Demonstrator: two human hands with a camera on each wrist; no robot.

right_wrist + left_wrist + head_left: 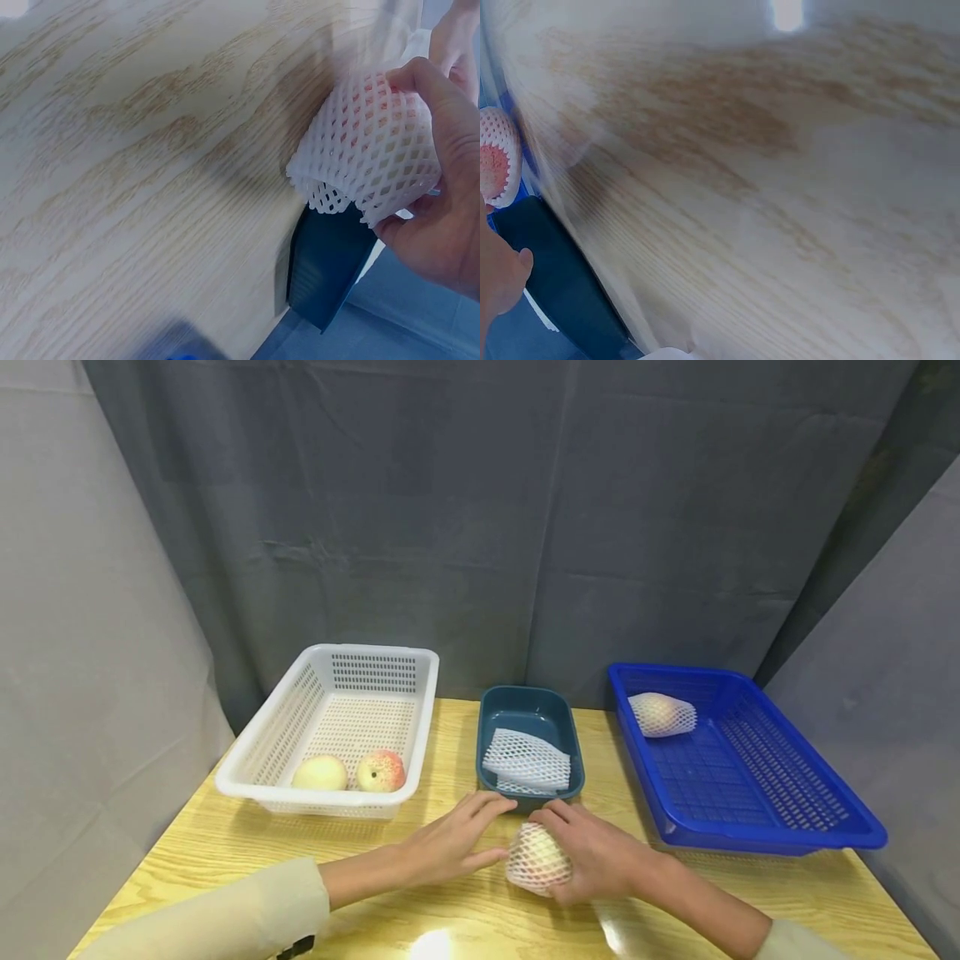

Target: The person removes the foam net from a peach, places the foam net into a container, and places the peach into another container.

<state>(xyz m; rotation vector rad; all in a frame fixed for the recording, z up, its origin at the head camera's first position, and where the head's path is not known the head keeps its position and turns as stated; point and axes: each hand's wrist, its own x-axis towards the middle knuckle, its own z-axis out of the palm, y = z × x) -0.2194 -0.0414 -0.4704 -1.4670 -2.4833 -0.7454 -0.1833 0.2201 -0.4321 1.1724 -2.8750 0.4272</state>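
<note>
Right hand [596,856] has the netted fruit [538,862] gripped by the teal tub [527,695]; left hand [450,843] sits beside it, fingers extended, holding nothing. If I slacken that grip, it could slide out the gaping end of the net [319,171].

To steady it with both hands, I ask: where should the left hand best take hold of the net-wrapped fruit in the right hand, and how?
Probably on the left flank of the net-wrapped fruit, coming from the left with thumb and fingers spread: it is roundish, the right hand covers its right side, and the flank facing the left hand is mostly free.
</note>
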